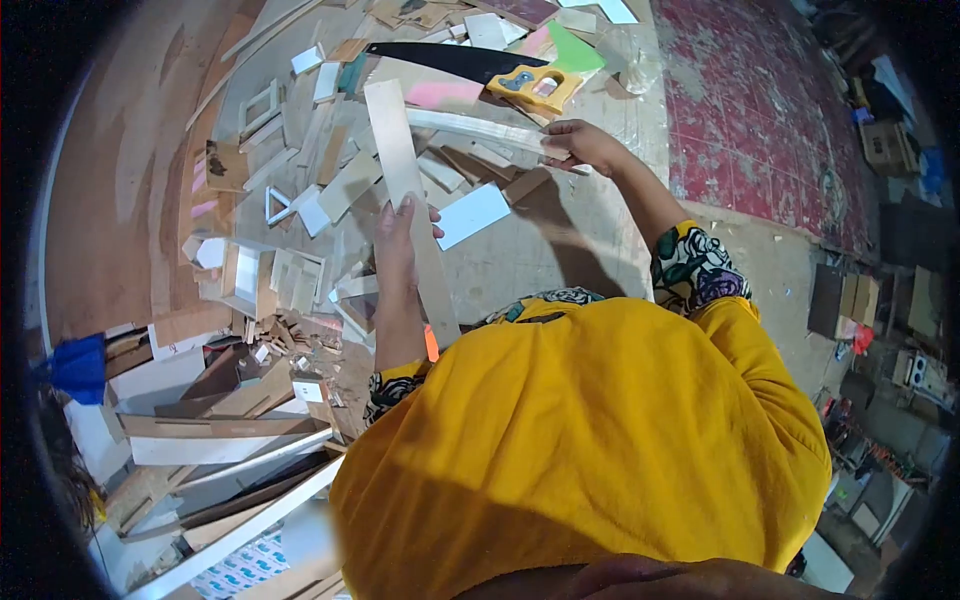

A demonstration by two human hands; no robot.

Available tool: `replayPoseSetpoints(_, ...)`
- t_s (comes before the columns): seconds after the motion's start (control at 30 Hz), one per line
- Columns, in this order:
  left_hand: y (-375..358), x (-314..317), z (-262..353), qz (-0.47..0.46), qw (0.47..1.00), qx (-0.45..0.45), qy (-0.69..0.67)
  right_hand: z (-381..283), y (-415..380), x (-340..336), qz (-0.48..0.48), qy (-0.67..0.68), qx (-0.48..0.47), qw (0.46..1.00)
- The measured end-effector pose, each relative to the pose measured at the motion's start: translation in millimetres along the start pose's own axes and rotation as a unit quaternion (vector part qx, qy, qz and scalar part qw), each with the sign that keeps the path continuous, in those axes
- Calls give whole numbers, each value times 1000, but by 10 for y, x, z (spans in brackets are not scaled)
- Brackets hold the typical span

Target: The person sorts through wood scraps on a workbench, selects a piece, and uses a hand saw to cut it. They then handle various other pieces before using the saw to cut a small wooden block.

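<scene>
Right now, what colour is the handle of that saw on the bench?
The saw's handle is orange-yellow, with a black blade; the head view shows it.

left hand (398, 238) gripping a long pale wood strip (405, 185) at mid-length, fingers wrapped over its left edge, strip running from the yellow apron (590, 440) up toward the far edge of the bench (590, 240). right hand (580, 143) closed on the end of a second pale strip (470, 128) lying crosswise, touching the first strip's upper part. beyond both, near the far edge, a black-bladed handsaw (455, 60) with yellow handle. white rectangular offcut (472, 215) just beside the left hand. scattered wood scraps (300, 190) over the left side.
</scene>
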State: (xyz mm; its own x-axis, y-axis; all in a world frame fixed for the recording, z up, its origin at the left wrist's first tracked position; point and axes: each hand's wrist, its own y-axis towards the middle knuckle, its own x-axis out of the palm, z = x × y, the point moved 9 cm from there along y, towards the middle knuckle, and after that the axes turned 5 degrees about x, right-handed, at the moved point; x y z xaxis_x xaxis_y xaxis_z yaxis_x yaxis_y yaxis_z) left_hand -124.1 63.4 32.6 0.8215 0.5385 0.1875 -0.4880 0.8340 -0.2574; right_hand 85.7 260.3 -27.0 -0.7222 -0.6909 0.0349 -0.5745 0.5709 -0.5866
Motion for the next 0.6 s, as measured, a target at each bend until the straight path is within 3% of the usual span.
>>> replayPoseSetpoints(0.13, -183, -111, 88, 29, 1000, 6, -1, -37, -292, 59, -94, -12, -12, 995)
replayPoseSetpoints(0.27, -266, -148, 135, 34, 999, 24, -12, -16, -772, 227, -127, 63, -49, 989)
replayPoseSetpoints(0.6, -219, 227, 491, -44, 996, 82, 11, -113, -1522, 368, -94, 19, -116, 989)
